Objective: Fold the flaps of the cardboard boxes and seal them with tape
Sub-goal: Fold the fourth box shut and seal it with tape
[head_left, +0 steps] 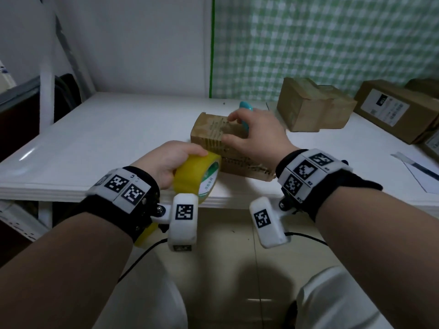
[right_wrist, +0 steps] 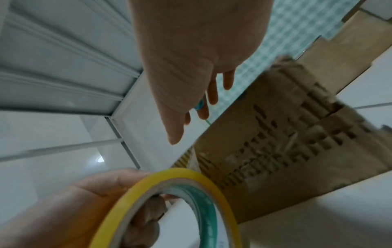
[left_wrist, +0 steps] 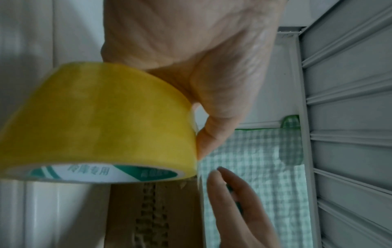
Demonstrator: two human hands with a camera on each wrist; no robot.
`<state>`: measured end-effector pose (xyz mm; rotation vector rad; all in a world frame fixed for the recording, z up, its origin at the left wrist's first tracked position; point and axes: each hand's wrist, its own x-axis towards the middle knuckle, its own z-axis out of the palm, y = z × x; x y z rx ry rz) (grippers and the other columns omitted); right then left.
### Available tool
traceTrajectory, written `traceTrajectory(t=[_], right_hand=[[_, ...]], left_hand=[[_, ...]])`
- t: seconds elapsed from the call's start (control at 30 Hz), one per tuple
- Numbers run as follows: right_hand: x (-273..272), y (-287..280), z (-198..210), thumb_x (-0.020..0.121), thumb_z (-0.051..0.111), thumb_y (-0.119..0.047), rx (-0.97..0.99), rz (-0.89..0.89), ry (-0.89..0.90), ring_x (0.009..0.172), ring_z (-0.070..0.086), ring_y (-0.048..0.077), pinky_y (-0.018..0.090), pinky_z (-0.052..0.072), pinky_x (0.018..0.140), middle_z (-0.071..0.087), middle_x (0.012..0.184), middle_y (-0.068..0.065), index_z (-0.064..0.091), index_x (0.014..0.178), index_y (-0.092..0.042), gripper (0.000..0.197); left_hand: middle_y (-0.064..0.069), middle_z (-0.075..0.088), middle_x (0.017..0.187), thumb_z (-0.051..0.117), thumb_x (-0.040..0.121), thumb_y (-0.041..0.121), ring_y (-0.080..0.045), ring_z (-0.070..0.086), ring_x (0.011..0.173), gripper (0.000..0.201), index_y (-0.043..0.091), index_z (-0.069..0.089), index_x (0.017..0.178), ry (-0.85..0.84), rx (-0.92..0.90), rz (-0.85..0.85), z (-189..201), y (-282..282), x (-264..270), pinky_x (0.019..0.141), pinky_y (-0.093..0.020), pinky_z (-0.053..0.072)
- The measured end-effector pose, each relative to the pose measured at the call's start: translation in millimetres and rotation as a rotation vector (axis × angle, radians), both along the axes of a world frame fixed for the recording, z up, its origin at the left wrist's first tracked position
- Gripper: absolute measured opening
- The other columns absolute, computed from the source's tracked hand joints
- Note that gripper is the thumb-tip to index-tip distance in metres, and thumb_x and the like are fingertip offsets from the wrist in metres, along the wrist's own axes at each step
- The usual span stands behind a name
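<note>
Two hands are busy at the near edge of the white table (head_left: 99, 138). The left hand (head_left: 166, 162) grips a yellow roll of tape (head_left: 198, 176), thumb on the outer face and fingers curled through the core (the right wrist view shows them hooked inside the green-printed ring), and the roll sits against the near end of a worn cardboard box (head_left: 213, 131) that lies on the table just in front of the person. The right hand (head_left: 256, 136) rests over the top of that box with its fingers spread apart and only slightly bent, thumb toward the roll; a turquoise object (head_left: 244, 108) shows beside those fingers, but I cannot tell whether the hand is holding it or merely in front of it. The box surface is scuffed, with rows of torn, ribbed marks along its top and side. Whether a strip of tape already runs from roll to box is too blurred to say. Farther back on the right stand a pair of brown boxes (head_left: 308, 108) touching each other, and beyond them a larger box with a white label (head_left: 389, 105). A green checked cloth (head_left: 332, 43) hangs behind the table.
</note>
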<state>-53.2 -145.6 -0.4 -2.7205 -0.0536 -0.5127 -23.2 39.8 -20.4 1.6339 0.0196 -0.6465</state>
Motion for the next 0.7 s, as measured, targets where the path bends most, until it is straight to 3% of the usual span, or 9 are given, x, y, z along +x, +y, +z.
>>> traceTrajectory(t=[0.17, 0.3, 0.47, 0.6, 0.7], right_hand=[[30, 5, -8, 0.078, 0.060, -0.063, -0.113, 0.013, 0.143, 0.116, 0.049, 0.024, 0.040, 0.042, 0.097, 0.052, 0.125, 0.004, 0.044, 0.137, -0.029, 0.070], [45, 4, -14, 0.081, 0.054, -0.065, -0.148, -0.013, 0.172, 0.115, 0.051, 0.026, 0.038, 0.041, 0.094, 0.052, 0.127, 0.005, 0.043, 0.137, -0.030, 0.068], [52, 0, -15, 0.082, 0.053, -0.064, -0.188, -0.001, 0.176, 0.110, 0.053, 0.025, 0.034, 0.041, 0.087, 0.055, 0.120, 0.005, 0.050, 0.132, -0.027, 0.063], [56, 1, -14, 0.082, 0.053, -0.064, -0.206, 0.006, 0.207, 0.110, 0.053, 0.025, 0.034, 0.041, 0.086, 0.055, 0.120, 0.006, 0.051, 0.131, -0.027, 0.062], [56, 1, -13, 0.082, 0.053, -0.063, -0.214, 0.005, 0.219, 0.109, 0.053, 0.025, 0.035, 0.042, 0.087, 0.055, 0.120, 0.007, 0.051, 0.131, -0.026, 0.061]], left_hand=[[-0.017, 0.069, 0.106, 0.063, 0.086, 0.017, -0.030, 0.067, 0.091, 0.033, 0.006, 0.062, 0.117, -0.006, -0.057, -0.013, -4, -2, 7, 0.076, -0.038, 0.055], [-0.015, 0.069, 0.109, 0.058, 0.089, 0.019, -0.026, 0.067, 0.092, 0.034, 0.006, 0.059, 0.121, -0.008, -0.108, -0.053, -11, -6, 11, 0.079, -0.036, 0.054], [-0.012, 0.068, 0.102, 0.055, 0.092, 0.017, -0.021, 0.067, 0.083, 0.030, 0.007, 0.058, 0.120, -0.018, -0.141, -0.056, -16, -14, 12, 0.076, -0.034, 0.054], [-0.009, 0.070, 0.091, 0.058, 0.090, 0.017, -0.017, 0.069, 0.068, 0.026, 0.008, 0.061, 0.115, -0.016, -0.075, -0.060, -11, -17, 17, 0.056, -0.026, 0.057], [-0.010, 0.070, 0.085, 0.060, 0.090, 0.018, -0.018, 0.068, 0.063, 0.023, 0.008, 0.062, 0.110, 0.026, -0.017, -0.072, -6, -18, 18, 0.055, -0.027, 0.057]])
